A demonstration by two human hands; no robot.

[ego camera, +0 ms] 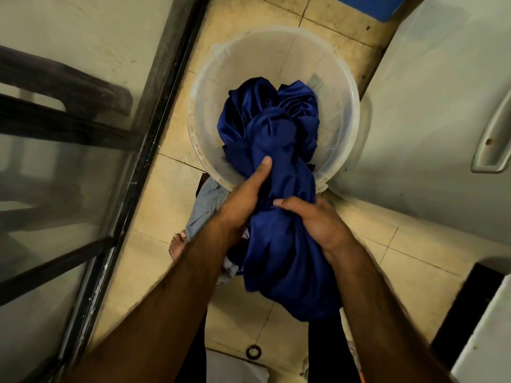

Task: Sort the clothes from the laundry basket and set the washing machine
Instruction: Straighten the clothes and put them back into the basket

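Blue cloth (279, 150) is hanging half out of the clear basket (276, 37), left hand (243, 197) and right hand (318, 219) both curled tight round the bunch, so I'd guess sorting's barely begun and the machine isn't set.

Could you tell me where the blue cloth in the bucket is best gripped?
Grip the shiny dark blue cloth at its bunched, rope-like middle by the translucent plastic bucket, from both sides; the left hand and right hand wrap it there, where gathered folds give bulk.
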